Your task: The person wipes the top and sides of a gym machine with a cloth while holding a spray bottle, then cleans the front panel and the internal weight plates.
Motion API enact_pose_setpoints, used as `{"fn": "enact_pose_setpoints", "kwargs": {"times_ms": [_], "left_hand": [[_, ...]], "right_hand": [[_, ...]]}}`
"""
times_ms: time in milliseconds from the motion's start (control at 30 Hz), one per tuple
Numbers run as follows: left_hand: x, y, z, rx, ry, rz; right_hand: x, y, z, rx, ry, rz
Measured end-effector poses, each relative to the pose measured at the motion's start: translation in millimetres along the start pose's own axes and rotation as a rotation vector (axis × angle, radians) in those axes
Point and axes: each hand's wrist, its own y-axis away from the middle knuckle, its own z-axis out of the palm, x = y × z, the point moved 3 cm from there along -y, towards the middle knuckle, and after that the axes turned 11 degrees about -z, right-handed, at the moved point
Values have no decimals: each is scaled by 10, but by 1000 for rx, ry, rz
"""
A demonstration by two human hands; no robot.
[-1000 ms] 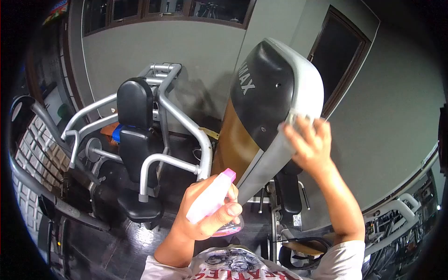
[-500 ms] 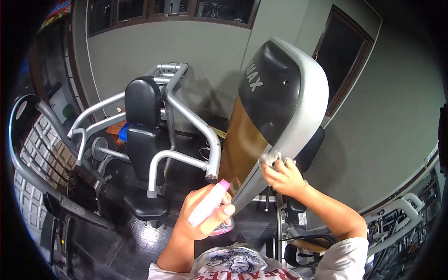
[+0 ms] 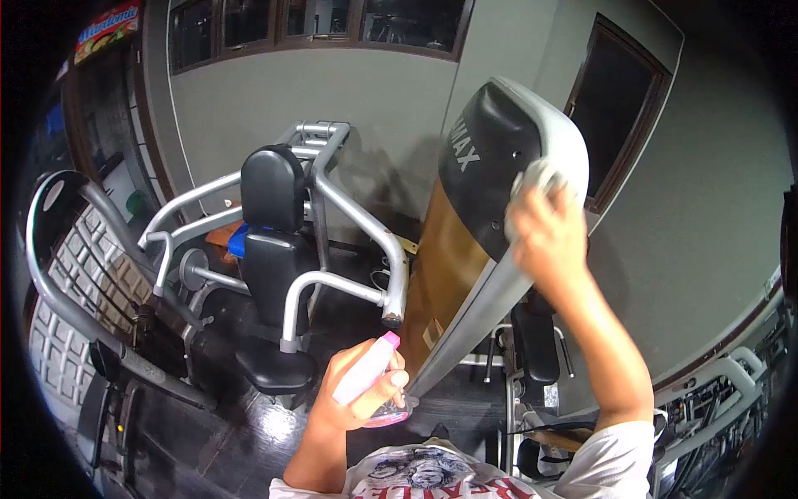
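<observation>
In my left hand [image 3: 359, 387] is a spray bottle [image 3: 366, 372] with a white body and a pink nozzle, held low in front of my shirt. My right hand [image 3: 544, 229] presses a pale, crumpled cloth [image 3: 540, 176] against the silver edge of a tall machine cover [image 3: 474, 291]. The cover has a black upper panel with white letters and a gold lower panel. Motion slightly blurs the right hand and the cloth.
A seated machine with a black backrest [image 3: 273, 190] and silver bars [image 3: 357, 218] stands left of centre. A rack with a curved grey frame [image 3: 62, 299] is at the far left. More silver gym equipment [image 3: 715, 399] stands at the lower right, beside the grey wall [image 3: 690, 249].
My right hand has moved up along the silver edge with the cloth. The left hand still holds the bottle, and the whole view has shifted slightly.
</observation>
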Motion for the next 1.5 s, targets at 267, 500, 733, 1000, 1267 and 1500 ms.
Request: {"fn": "enact_pose_setpoints", "kwargs": {"times_ms": [267, 500, 733, 1000, 1267, 1500], "left_hand": [[-15, 165, -128, 17, 6, -13], [-76, 215, -141, 46, 35, -15], [-129, 314, -305, 110, 60, -4], [-131, 117, -203, 78, -20, -41], [-227, 1, -160, 37, -23, -57], [-230, 43, -208, 63, 5, -31]], "right_hand": [[-396, 298, 208, -45, 24, -207], [652, -734, 115, 2, 0, 268], [-924, 361, 665, -294, -19, -397], [233, -606, 239, -28, 90, 10], [575, -748, 263, -158, 22, 105], [-816, 487, 429, -276, -137, -394]]}}
